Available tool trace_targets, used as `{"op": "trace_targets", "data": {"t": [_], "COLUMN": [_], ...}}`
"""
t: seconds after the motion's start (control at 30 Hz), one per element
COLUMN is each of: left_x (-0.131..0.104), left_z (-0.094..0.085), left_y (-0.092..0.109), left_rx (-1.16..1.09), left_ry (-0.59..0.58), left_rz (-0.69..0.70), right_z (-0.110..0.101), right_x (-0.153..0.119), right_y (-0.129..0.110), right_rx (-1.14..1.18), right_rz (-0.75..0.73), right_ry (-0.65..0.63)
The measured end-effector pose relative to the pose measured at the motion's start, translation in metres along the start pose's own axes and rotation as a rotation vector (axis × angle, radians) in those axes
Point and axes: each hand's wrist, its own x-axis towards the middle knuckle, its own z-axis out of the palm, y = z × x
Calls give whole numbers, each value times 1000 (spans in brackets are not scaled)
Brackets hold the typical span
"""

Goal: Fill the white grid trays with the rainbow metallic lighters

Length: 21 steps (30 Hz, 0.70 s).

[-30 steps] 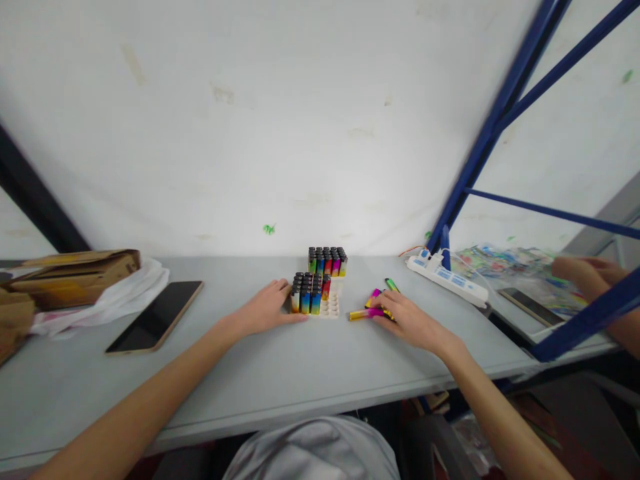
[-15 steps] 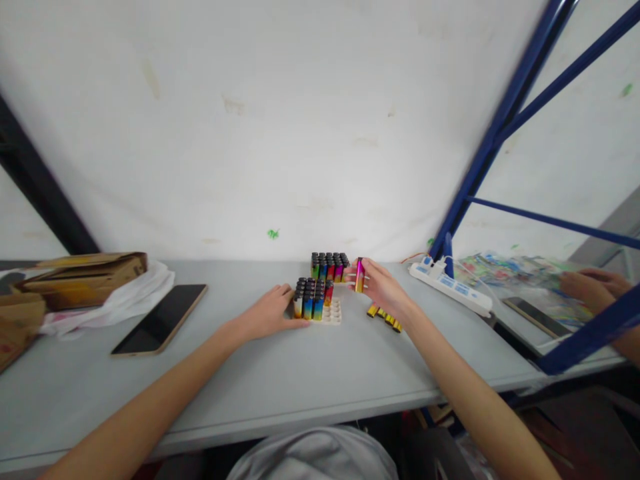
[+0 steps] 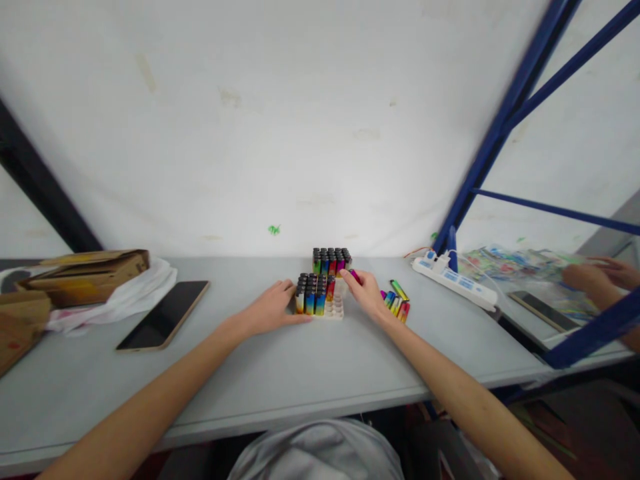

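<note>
A white tray with round holes [image 3: 336, 313] stands on the table, its left part filled with upright gradient-coloured lighters with black tops [image 3: 310, 301]. My left hand [image 3: 273, 308] is closed around the left side of this tray, the thumb along its front corner. Above the tray's bare right-hand holes, my right hand [image 3: 364, 291] pinches a magenta lighter [image 3: 355, 275]; most of it is hidden by the fingers. Several loose lighters [image 3: 396, 304] lie on the table just right of my right wrist. Behind the tray stands a second block of upright lighters [image 3: 332, 260].
On the left lie a dark phone or tablet [image 3: 165, 316], a white plastic bag [image 3: 125, 293] and cardboard boxes [image 3: 95, 283]. A white power strip [image 3: 457, 282] runs along the right, beside a blue metal frame [image 3: 480, 160]. Beyond it, another person's hands [image 3: 595, 273] are near plastic packets.
My right hand has come down and slightly left with the lighter, which was upright and fully seen before. More loose lighters show beside the wrist. My left hand stays at the tray.
</note>
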Motion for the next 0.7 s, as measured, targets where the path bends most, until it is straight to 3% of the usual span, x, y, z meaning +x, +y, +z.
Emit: {"op": "trace_targets", "data": {"t": [0.13,0.27,0.47,0.7], "left_x": [-1,-1,0,-1], "left_z": [-1,-1,2,0], "left_y": [1,1,-2,0], "left_rx": [-19,-24,-21,26], "left_ry": [9,17,32,-1], "left_rz": [-5,0,1,2], "right_z": [3,6,-2,-15], "right_x": [0,-1,-6,-7], "right_y": [3,4,-9,-17], "right_rx": [-63,-89,-131,-387], "right_rz": [26,-20,-175,-462], "right_ry": [67,47,-49,-200]}}
